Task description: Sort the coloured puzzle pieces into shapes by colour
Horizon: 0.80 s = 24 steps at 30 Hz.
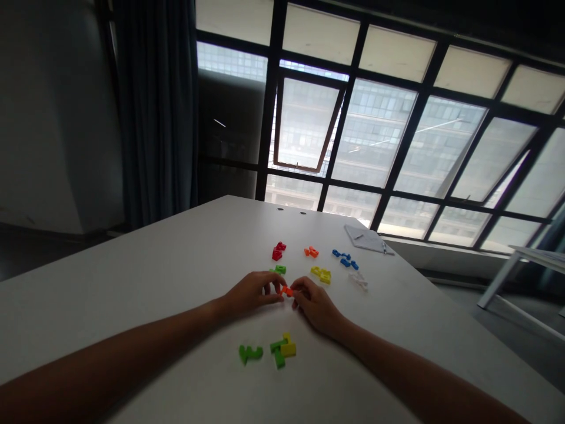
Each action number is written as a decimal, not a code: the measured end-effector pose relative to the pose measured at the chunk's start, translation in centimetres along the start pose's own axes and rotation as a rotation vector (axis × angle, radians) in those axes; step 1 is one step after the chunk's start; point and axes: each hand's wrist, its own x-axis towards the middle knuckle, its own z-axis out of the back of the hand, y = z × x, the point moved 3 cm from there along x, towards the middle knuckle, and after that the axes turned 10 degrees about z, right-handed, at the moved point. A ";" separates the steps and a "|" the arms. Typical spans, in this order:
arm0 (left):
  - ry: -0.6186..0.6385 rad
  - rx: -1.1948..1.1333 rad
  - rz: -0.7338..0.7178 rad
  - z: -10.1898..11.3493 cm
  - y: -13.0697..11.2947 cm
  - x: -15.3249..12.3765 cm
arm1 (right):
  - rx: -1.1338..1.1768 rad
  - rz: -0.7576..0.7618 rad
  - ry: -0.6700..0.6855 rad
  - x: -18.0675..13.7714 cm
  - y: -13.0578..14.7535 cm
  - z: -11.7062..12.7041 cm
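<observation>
My left hand and my right hand meet over the middle of the table. Between their fingertips is a small orange plastic block, pinched from both sides; part of it is covered by the fingers. Just behind my left hand lies a green block, partly hidden by it. Nearer to me, a green zigzag-shaped block lies beside a cluster of green blocks and yellow blocks that touch one another. Whether these are joined I cannot tell.
Farther back on the white table are small groups of red blocks, orange blocks, blue blocks, yellow blocks and white blocks. A notepad with pens lies at the far right edge, before the windows.
</observation>
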 end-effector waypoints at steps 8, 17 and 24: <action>0.029 0.006 -0.007 -0.2 0.0 -0.1 | -0.290 0.251 -0.064 -0.5 1.2 -0.2; -0.024 0.032 0.038 -0.1 -0.2 0.1 | -0.613 0.014 -0.181 6.8 -2.6 9.5; 0.006 0.100 0.032 -0.2 -1.0 -0.3 | -0.721 -0.148 -0.037 9.9 -9.0 11.6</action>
